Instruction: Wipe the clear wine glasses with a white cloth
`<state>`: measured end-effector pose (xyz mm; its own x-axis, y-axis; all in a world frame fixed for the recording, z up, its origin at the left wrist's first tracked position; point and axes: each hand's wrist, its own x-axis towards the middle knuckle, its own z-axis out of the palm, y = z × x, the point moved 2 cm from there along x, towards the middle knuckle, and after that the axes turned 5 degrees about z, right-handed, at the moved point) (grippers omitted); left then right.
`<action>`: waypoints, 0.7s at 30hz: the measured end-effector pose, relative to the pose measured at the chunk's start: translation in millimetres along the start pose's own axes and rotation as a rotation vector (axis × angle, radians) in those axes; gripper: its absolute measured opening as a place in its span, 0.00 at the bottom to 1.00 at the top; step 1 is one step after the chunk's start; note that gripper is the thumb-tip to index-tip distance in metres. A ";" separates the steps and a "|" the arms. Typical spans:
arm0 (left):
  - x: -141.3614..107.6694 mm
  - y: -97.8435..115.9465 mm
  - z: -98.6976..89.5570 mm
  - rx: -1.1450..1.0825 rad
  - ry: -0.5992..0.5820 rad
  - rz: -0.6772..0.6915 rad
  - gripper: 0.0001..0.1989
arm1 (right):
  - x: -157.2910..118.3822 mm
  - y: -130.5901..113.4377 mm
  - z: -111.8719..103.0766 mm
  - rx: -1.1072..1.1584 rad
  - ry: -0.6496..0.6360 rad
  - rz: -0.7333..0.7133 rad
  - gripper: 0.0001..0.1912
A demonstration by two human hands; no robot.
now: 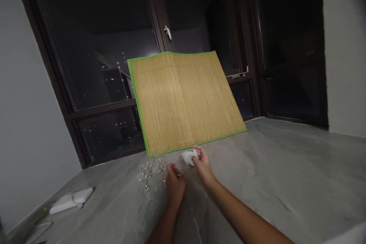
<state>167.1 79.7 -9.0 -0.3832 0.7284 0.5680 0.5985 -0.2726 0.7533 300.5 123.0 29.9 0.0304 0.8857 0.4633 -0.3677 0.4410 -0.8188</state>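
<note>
My right hand (202, 163) is closed round a crumpled white cloth or tissue (188, 157), just in front of the mat's lower edge. Beside it, my left hand (174, 179) has its fingers curled on something small and shiny that I cannot make out. Several clear, glassy pieces (146, 173) lie on the grey stone surface (243, 190) left of my left hand. A bamboo mat (185, 99) with green edging leans against the window behind both hands.
At the lower left lies a white object (71, 200) with a cord around it, near the wall. Dark window frames (103, 108) stand behind the ledge, and a white window handle (167, 32) is above the mat.
</note>
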 end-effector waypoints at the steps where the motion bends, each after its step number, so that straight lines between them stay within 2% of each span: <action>1: 0.3 -1.2 1.0 -0.002 0.004 0.002 0.19 | -0.6 1.5 -0.2 -0.012 0.053 -0.018 0.20; 4: 0.0 -3.1 2.7 0.005 0.006 0.042 0.21 | -4.9 5.1 0.4 -0.109 0.138 -0.070 0.20; 9: -0.6 -0.7 -2.5 0.082 0.088 0.082 0.32 | -12.7 7.7 4.9 -0.353 0.092 -0.164 0.20; 12: 0.9 4.6 -5.9 0.050 0.105 0.093 0.30 | -13.1 7.9 4.2 -0.354 0.145 -0.192 0.21; 14: 1.9 8.8 -7.5 0.024 0.127 0.107 0.27 | -12.8 9.9 3.7 -0.333 0.181 -0.160 0.21; 16: 2.1 11.6 -7.9 -0.019 0.144 0.120 0.26 | -13.6 15.1 6.3 -0.265 0.133 -0.074 0.22; 19: 1.0 12.3 -5.9 -0.097 0.128 0.133 0.24 | -18.1 26.6 15.4 -0.090 -0.045 0.067 0.25; 21: 0.1 10.8 -3.8 -0.143 0.106 0.125 0.23 | -20.9 34.5 20.4 0.021 -0.116 0.146 0.26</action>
<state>170.9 74.4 0.4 -0.3884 0.6151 0.6861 0.5431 -0.4488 0.7097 268.3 116.8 -1.1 -0.1315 0.9168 0.3771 -0.3794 0.3049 -0.8735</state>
